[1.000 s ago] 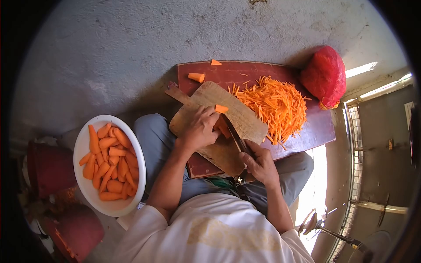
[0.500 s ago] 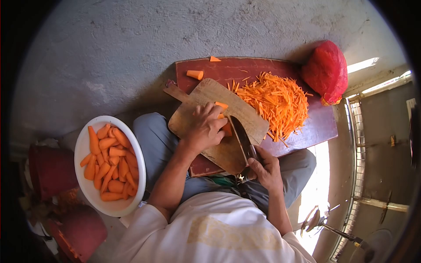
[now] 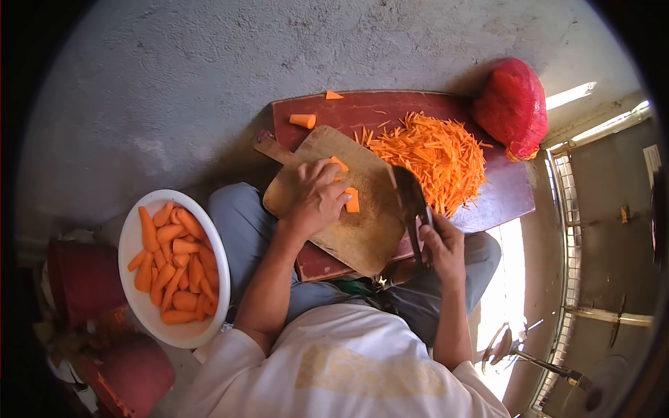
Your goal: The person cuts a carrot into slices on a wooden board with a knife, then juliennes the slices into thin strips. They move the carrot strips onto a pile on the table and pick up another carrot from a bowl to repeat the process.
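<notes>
My left hand (image 3: 319, 197) rests on a wooden cutting board (image 3: 359, 244), its fingers curled over cut carrot pieces (image 3: 352, 200) and partly hiding them. In my right hand (image 3: 444, 247) is a knife (image 3: 410, 194) with a broad dark blade, gripped by its handle. The blade lies over the board's right edge, apart from the pieces under my left hand. Just beyond it, a heap of carrot strips (image 3: 439, 160) covers part of the red low table (image 3: 512, 188).
A carrot chunk (image 3: 303, 120) and a small carrot wedge (image 3: 334, 95) lie at the table's far left. On my left stands a white basin (image 3: 224, 285) of peeled carrots, near red buckets (image 3: 132, 376). A red mesh bag (image 3: 512, 111) sits at the back right against the wall.
My right hand has moved the knife rightward and slightly up, away from the carrot pieces. My left hand remains over them, and more of the nearest piece shows.
</notes>
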### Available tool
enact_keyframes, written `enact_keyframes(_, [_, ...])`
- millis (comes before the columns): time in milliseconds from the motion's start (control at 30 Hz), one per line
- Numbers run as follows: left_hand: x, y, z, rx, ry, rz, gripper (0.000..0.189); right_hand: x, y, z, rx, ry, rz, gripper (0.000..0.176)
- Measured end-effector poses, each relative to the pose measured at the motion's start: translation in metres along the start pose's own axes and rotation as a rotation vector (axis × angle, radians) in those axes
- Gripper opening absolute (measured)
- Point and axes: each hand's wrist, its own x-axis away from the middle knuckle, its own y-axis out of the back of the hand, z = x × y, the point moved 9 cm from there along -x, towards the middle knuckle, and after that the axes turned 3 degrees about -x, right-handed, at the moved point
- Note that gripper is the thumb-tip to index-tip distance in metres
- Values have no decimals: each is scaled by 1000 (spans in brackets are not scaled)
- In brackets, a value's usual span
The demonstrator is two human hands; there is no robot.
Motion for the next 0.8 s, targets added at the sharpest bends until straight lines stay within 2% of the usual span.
enact_keyframes(100, [0,3,3,38,-15,-27,22,-17,16,-5,-6,132,-62,41])
enact_keyframes(333, [-1,16,-9,79,-70,-78,22,9,-31,-11,-22,43,117,47])
enact_keyframes(500, [-5,-9,-20,15,-134,-105,15,17,-43,-10,-29,30,154,47])
enact_keyframes(633, [-4,-8,-12,32,-105,-82,9,19,-43,-10,-21,24,155,46])
enact_keyframes(700, [-3,-7,-6,38,-66,-54,9,21,-43,-7,11,14,152,44])
enact_keyframes(800, [-2,3,-13,27,-103,-123,16,22,-44,-4,54,12,151,47])
